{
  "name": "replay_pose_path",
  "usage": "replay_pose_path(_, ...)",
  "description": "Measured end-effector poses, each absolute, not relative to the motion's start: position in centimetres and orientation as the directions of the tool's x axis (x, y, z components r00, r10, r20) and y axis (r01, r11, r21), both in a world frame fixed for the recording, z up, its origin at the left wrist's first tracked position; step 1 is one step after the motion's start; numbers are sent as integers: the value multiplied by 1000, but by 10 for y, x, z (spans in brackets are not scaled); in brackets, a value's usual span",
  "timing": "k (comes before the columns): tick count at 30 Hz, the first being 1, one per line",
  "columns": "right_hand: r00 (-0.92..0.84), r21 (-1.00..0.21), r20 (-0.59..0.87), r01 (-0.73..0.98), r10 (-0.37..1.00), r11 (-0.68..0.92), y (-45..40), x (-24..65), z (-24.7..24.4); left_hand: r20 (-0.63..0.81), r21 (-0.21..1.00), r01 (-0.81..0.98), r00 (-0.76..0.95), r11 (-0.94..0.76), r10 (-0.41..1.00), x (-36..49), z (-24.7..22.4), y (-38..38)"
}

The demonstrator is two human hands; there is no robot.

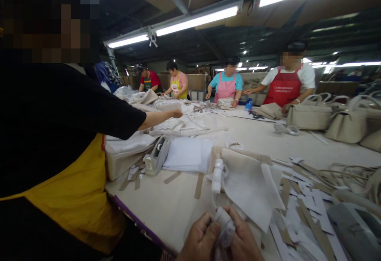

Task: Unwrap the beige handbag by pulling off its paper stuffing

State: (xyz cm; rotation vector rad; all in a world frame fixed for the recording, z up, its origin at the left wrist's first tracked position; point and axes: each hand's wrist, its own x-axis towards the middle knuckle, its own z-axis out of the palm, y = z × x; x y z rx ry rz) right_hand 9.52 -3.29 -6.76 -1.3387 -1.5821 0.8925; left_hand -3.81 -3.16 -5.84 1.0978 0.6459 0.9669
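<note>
Near the bottom middle, my left hand [200, 235] and my right hand [243, 233] close around the same white, film-wrapped strap end [224, 224]. The fingers press on it from both sides, with clear plastic bunched between them. Just beyond my hands lies a beige bag [264, 158], mostly covered by a sheet of white wrapping [245, 181]. Another white-wrapped strap part [218, 175] rests on the bag, and a thin strip runs from it down towards my hands.
A tape dispenser [156, 157] and white paper sheets [187, 153] lie left of the bag. Paper strips [311, 213] and a grey device [354, 229] are at right, finished handbags [309, 116] behind. A co-worker in a yellow apron [77, 201] reaches across; several others stand opposite.
</note>
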Motion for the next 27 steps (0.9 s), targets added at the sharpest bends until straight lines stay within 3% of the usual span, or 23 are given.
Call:
replay_pose_path(3, -165, -652, 447, 613, 879, 447, -29, 107, -67, 52, 969, -238, 454, 65, 889, -42, -50, -31)
replay_pose_path(5, -182, -575, 521, 647, 834, 500, -29, 109, -67, 83, 982, -186, 416, -4, 905, -41, -52, -33)
replay_pose_path(7, -102, -690, 465, 580, 879, 433, -31, 103, -66, 112, 976, -216, 376, -30, 920, -38, -58, -35)
replay_pose_path(10, 3, -903, 285, 336, 959, 267, -37, 90, -63, 181, 964, -251, 370, -90, 911, -36, -65, -36)
replay_pose_path(12, -17, -958, 196, 211, 981, 195, -40, 87, -61, 210, 964, -240, 432, -112, 877, -39, -63, -35)
replay_pose_path(14, -88, -944, 180, 265, 980, 197, -40, 93, -59, 156, 966, -257, 511, -23, 846, -43, -56, -33)
replay_pose_path(17, -241, -706, 380, 548, 893, 449, -36, 111, -58, 65, 966, -240, 586, 96, 808, -48, -44, -32)
replay_pose_path(19, -318, -491, 530, 641, 786, 590, -33, 119, -58, 77, 984, -175, 590, 34, 804, -48, -43, -32)
replay_pose_path(20, -315, -439, 577, 658, 753, 612, -33, 120, -58, 97, 991, -131, 581, -24, 808, -47, -45, -32)
replay_pose_path(21, -281, -442, 598, 665, 751, 602, -34, 119, -60, 119, 993, -89, 565, -83, 816, -46, -49, -32)
replay_pose_path(23, -157, -577, 555, 635, 817, 514, -36, 112, -63, 170, 985, -56, 528, -165, 832, -41, -58, -33)
replay_pose_path(27, 7, -897, 246, 380, 969, 225, -42, 99, -66, 228, 969, -204, 537, -136, 812, -36, -60, -35)
